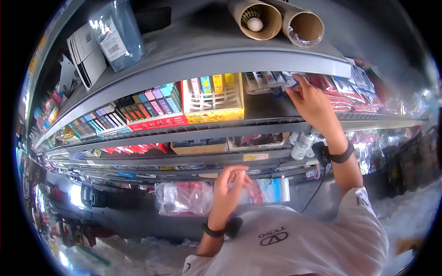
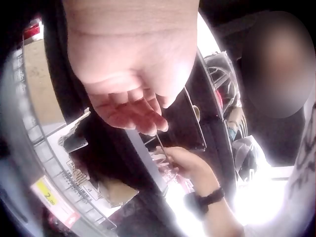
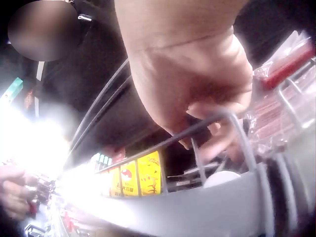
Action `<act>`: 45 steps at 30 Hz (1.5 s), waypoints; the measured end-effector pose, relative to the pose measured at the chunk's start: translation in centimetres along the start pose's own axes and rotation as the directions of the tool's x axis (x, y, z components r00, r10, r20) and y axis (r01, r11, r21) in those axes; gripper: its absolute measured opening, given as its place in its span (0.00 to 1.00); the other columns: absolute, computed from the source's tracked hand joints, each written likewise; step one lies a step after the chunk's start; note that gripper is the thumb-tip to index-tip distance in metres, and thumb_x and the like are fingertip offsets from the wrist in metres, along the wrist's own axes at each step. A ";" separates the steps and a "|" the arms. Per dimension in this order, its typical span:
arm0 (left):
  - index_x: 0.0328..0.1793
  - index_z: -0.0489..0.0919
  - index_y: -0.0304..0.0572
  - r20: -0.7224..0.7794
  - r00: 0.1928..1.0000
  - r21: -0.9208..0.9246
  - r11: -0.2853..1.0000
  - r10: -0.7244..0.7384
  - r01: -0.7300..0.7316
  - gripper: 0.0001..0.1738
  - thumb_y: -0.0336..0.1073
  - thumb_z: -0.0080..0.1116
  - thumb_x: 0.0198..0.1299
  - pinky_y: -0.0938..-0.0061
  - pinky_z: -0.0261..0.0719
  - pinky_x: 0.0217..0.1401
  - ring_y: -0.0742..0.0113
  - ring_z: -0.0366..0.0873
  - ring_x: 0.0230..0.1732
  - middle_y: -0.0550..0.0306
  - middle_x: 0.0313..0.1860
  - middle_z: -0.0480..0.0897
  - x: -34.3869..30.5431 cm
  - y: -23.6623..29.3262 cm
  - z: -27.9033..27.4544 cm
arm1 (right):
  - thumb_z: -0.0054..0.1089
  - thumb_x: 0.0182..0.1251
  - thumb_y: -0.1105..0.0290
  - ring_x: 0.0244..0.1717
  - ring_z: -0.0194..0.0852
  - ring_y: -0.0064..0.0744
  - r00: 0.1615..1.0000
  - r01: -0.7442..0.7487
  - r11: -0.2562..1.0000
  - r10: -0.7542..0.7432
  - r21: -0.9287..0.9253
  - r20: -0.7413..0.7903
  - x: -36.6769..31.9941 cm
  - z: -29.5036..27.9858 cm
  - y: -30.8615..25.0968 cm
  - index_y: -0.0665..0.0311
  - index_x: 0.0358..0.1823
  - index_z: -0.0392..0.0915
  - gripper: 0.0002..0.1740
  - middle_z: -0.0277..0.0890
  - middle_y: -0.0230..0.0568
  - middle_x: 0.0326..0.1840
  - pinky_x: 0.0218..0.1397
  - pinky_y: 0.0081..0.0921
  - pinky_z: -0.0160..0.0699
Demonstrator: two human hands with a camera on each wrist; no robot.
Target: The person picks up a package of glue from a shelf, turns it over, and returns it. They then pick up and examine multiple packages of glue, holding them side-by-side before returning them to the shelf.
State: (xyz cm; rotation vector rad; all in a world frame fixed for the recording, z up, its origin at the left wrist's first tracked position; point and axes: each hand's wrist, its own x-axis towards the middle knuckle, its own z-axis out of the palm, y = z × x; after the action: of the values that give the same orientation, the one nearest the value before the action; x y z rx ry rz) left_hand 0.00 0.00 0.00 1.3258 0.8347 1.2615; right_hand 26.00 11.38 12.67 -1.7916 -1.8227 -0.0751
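Observation:
My right hand (image 1: 315, 103) reaches onto the upper shelf. Its thumb and forefinger pinch a small blue-and-white packet (image 1: 291, 84) at the edge of a row of similar flat packs (image 1: 262, 79). From the right wrist, that hand (image 3: 197, 84) appears with fingers curled down behind a wire rail (image 3: 197, 129), which partly hides the fingertips. My left hand (image 1: 229, 188) hangs in front of the lower shelves, its fingers loosely bent around nothing. In the left wrist view the left palm (image 2: 133, 74) faces the camera, with the right hand (image 2: 185, 160) beyond it.
A yellow display box (image 1: 216, 115) and a red box of slim packs (image 1: 159, 122) stand left of the right hand. Red plastic-wrapped packs (image 1: 352, 101) lie to its right. Overhead, a shelf edge (image 1: 198, 66) holds two cardboard tubes (image 1: 301, 30). Below hang bagged goods (image 1: 184, 198).

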 end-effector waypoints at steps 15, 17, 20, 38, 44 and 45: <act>0.52 0.76 0.34 0.042 0.999 -0.056 0.998 -0.007 0.009 0.10 0.32 0.50 0.73 0.82 0.74 0.36 0.78 0.76 0.32 0.57 0.31 0.80 0.5 -0.2 -3.1 | 0.59 0.71 0.68 0.30 0.81 0.27 0.996 -0.017 0.892 0.054 0.451 -0.070 1.8 2.3 0.2 0.70 0.57 0.78 0.17 0.82 0.45 0.41 0.36 0.22 0.79; 0.52 0.76 0.34 0.029 1.000 -0.049 0.999 -0.010 0.012 0.09 0.32 0.50 0.73 0.82 0.74 0.36 0.78 0.76 0.31 0.57 0.31 0.80 0.5 -0.5 -3.1 | 0.59 0.71 0.68 0.29 0.82 0.30 0.986 0.031 0.887 0.050 0.460 -0.162 1.5 1.9 0.0 0.70 0.53 0.80 0.16 0.82 0.47 0.38 0.35 0.25 0.78; 0.52 0.76 0.34 0.030 0.999 -0.042 0.999 -0.017 0.018 0.09 0.32 0.50 0.73 0.82 0.75 0.36 0.78 0.76 0.32 0.57 0.31 0.80 0.5 -0.6 -2.6 | 0.59 0.71 0.68 0.29 0.81 0.27 0.973 -0.041 0.888 0.140 0.457 -0.184 -0.2 0.2 -1.6 0.68 0.52 0.81 0.14 0.81 0.43 0.36 0.27 0.23 0.75; 0.59 0.76 0.38 0.376 0.922 0.090 0.994 -0.096 0.067 0.14 0.37 0.51 0.74 0.78 0.78 0.48 0.76 0.78 0.44 0.59 0.43 0.83 4.5 0.6 6.2 | 0.47 0.72 0.80 0.32 0.78 0.21 0.945 0.006 0.506 0.279 0.862 -0.171 -9.7 -2.9 2.4 0.70 0.56 0.72 0.13 0.71 0.34 0.36 0.31 0.24 0.88; 0.58 0.77 0.37 0.359 0.925 0.033 0.992 -0.127 0.123 0.16 0.39 0.55 0.72 0.81 0.76 0.44 0.79 0.79 0.39 0.60 0.41 0.85 4.8 -0.3 8.6 | 0.51 0.71 0.80 0.30 0.80 0.24 0.940 -0.285 0.223 0.255 0.932 0.227 -14.3 -3.1 4.0 0.67 0.65 0.63 0.21 0.73 0.39 0.37 0.30 0.23 0.86; 0.58 0.78 0.36 0.350 0.924 0.058 0.988 -0.153 0.142 0.16 0.39 0.56 0.72 0.81 0.76 0.43 0.79 0.79 0.38 0.60 0.41 0.85 4.9 -0.4 8.7 | 0.52 0.71 0.79 0.30 0.79 0.23 0.946 -0.290 0.227 0.218 0.930 0.241 -14.7 -3.1 4.2 0.66 0.66 0.62 0.23 0.73 0.39 0.36 0.30 0.23 0.86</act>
State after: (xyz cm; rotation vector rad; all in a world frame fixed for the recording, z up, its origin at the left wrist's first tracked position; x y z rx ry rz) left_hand 9.37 2.81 1.82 1.4336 0.6852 0.8598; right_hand 30.09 -2.77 7.46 -1.0695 -1.0400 1.0480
